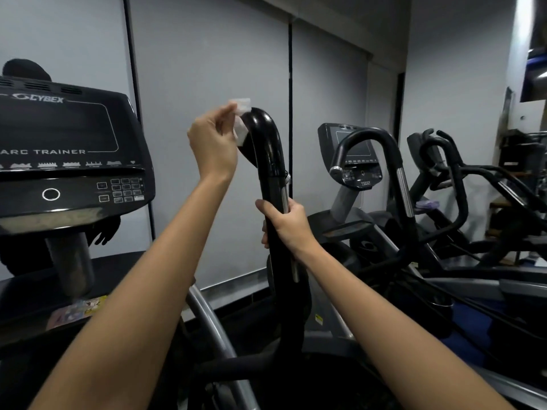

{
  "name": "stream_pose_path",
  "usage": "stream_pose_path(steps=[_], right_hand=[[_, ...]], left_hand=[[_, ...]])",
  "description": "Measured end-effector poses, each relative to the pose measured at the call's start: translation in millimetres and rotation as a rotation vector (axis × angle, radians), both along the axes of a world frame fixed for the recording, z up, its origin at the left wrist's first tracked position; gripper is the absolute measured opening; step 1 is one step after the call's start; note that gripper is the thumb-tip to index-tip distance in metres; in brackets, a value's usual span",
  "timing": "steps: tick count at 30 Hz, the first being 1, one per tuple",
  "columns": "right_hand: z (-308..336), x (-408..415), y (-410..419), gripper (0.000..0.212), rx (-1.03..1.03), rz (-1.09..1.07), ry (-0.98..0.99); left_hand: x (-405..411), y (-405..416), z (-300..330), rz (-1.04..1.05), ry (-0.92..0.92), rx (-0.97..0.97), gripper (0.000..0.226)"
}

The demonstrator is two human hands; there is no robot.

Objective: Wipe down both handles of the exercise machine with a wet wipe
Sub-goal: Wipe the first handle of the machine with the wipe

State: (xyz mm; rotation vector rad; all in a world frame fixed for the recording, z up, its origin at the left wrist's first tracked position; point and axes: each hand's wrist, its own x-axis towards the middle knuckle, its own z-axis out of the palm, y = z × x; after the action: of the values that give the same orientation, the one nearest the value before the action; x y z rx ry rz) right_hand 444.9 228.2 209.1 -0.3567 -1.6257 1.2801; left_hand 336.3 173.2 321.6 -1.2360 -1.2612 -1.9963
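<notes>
The console of the near exercise machine carried the brand "CYBEX" in pale letters along its top edge. Lower, beside the outlined screen, stood the words "ARC TRAINER". The small labels under its row of icons and on its keypad were too small to read, as was the second console.

White wet wipe pressed against upright black handle's curved top.

The room is dim and evenly lit, with the brightest patch high above the Cybex console. Soft glare streaks the black handle right of it. Straight lines bow toward the edges; the whole frame is slightly soft.
</notes>
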Motion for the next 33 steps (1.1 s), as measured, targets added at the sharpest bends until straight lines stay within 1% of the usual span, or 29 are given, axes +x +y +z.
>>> stream_pose_path(steps=[2,4,5,7,8,10,11,13,15,17,18,20,22,23,25,28,30,31,32,33], right_hand=[[-0.2,0.1,1.2,0.022,0.005,0.005,-0.001],[0.1,-0.6,2.0,0.022,0.006,0.009,0.0],[0.0,-1.1,2.1,0.023,0.004,0.012,0.002],[-0.6,-2.2,2.9,0.023,0.002,0.014,0.012],[-1.3,-2.6,3.7,0.024,0.005,0.015,0.014],[-2.3,-2.9,4.1,0.025,0.011,0.018,0.015],[-2.7,-2.9,4.1,0.026,0.011,0.021,0.019],[-3.3,-2.7,4.9,0.025,0.013,0.015,0.022],[-3.5,-1.7,5.8,0.024,0.016,0.008,0.021],[-3.3,-0.9,6.4,0.024,0.012,0.021,0.017],[-2.8,-0.2,6.6,0.025,0.013,0.028,0.013],[-2.9,0.7,5.6,0.025,0.023,0.035,0.003],[-3.1,0.8,6.2,0.024,0.033,0.036,0.001],[-3.5,0.6,6.3,0.025,0.031,0.04,0.004],[-3.7,0.4,5.3,0.026,0.023,0.045,0.004],[-1.8,0.2,1.9,0.025,0.016,0.036,-0.006],[0.4,2.2,-2.6,0.026,0.006,0.041,-0.029],[2.5,3.9,-3.7,0.026,-0.011,0.05,-0.05],[5.6,6.4,-5.0,0.027,-0.025,0.065,-0.091],[9.2,10.4,-4.1,0.029,-0.022,0.073,-0.159]], left_hand=[[-5.8,12.3,18.8,0.011,0.004,-0.076,0.021],[1.1,18.7,21.6,0.045,0.083,-0.147,0.023],[7.1,16.8,17.8,0.049,0.127,-0.158,0.028],[17.8,7.2,4.4,-0.011,0.231,-0.127,0.035],[19.7,4.0,-5.0,-0.026,0.293,-0.111,0.033],[19.0,0.0,-23.7,0.01,0.375,-0.107,0.03],[16.0,-0.4,-31.6,0.025,0.382,-0.111,0.029],[7.7,-2.0,-39.3,-0.038,0.322,-0.091,0.024],[-2.9,-3.8,-34.1,-0.095,0.198,0.001,0.021],[-15.7,1.0,-15.3,-0.091,0.039,0.059,0.021],[-19.4,7.1,-2.7,-0.098,-0.023,0.047,0.021],[-19.2,19.2,19.7,-0.102,-0.065,-0.019,0.02],[-10.4,29.1,32.0,-0.058,0.0,-0.097,0.021],[-3.3,30.1,32.3,-0.018,0.054,-0.132,0.028],[8.2,26.0,23.7,0.051,0.158,-0.138,0.04],[23.9,10.0,-3.6,0.108,0.321,-0.104,0.035],[30.1,0.5,-19.8,0.144,0.384,-0.136,0.033],[30.8,-3.7,-23.6,0.112,0.382,-0.16,0.031],[29.9,-7.6,-24.2,0.035,0.357,-0.185,0.028],[28.5,-12.1,-22.8,-0.084,0.317,-0.194,0.024]])
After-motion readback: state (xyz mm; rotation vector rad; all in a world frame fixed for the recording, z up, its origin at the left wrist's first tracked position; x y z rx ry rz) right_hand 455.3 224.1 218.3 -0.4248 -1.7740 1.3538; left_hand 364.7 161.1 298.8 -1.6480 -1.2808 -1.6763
